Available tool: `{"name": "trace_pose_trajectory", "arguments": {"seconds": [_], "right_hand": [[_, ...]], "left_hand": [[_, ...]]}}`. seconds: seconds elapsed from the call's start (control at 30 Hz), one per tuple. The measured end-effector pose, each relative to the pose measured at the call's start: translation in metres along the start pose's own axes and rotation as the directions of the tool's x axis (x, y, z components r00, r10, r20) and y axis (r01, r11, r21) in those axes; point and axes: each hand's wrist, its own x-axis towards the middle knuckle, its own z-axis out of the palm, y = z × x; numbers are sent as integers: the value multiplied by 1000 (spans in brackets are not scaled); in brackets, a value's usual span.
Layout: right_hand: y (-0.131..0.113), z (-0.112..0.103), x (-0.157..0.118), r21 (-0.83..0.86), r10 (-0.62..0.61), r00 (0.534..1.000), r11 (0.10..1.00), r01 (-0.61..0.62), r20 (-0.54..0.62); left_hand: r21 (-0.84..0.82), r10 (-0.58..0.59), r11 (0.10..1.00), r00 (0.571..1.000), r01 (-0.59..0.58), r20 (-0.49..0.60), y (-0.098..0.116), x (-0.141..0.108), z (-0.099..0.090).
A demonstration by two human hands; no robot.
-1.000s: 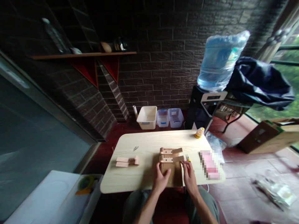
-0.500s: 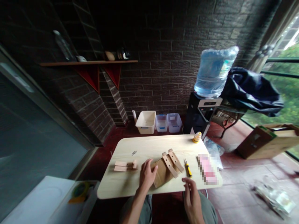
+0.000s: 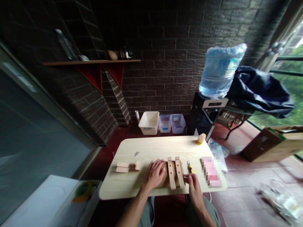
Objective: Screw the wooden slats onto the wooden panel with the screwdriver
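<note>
My left hand (image 3: pixel 155 173) lies spread over the left part of a brown cardboard box (image 3: pixel 163 182), palm down. Two pale wooden strips with drilled holes lie side by side on the box: a left strip (image 3: pixel 171 176) and a right strip (image 3: pixel 179 173), each with a small block at its far end. At the box's right edge is my right hand (image 3: pixel 194 186), thumb and forefinger pinched together; whatever they hold is too small to make out. Just beyond that hand, a yellow-and-black screwdriver (image 3: pixel 190 168) rests on the table (image 3: pixel 151 145).
Joined wooden pieces (image 3: pixel 123 167) lie at the table's left, with several small metal screws (image 3: pixel 136 154) behind them. A yellow-capped container (image 3: pixel 201 139) stands at the far right corner. A blurred pink item (image 3: pixel 210 171) lies along the right edge. Plastic bins (image 3: pixel 148 123) stand behind the table.
The box has turned so that the strips now point nearly straight away from me. My left hand has slid farther onto it, and my right hand has come up to its right edge.
</note>
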Motion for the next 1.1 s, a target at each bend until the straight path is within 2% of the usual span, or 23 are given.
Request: {"name": "trace_pose_trajectory", "arguments": {"seconds": [0.1,0.2,0.4,0.57,0.77,1.1], "right_hand": [[11,-4,-8,-1,71,997,997,-71,10],[13,-3,-7,-13,75,997,997,-75,-32],[8,2,-6,11,84,996,996,-83,-36],[0,1,-8,-50,71,998,996,-71,-4],[-1,0,-6,-43,75,997,996,-75,2],[3,-5,-8,14,71,997,997,-72,39]], "left_hand": [[2,26,1000,999,-26,42,-2,1,-6],[12,28,1000,999,-28,32,1,2,-5],[-48,23,999,1000,-24,-11,22,2,-5],[-10,31,999,999,-31,5,33,-1,-8],[17,9,1000,1000,-8,-25,34,-6,-4],[31,11,999,1000,-11,-10,36,-14,-4]]}}
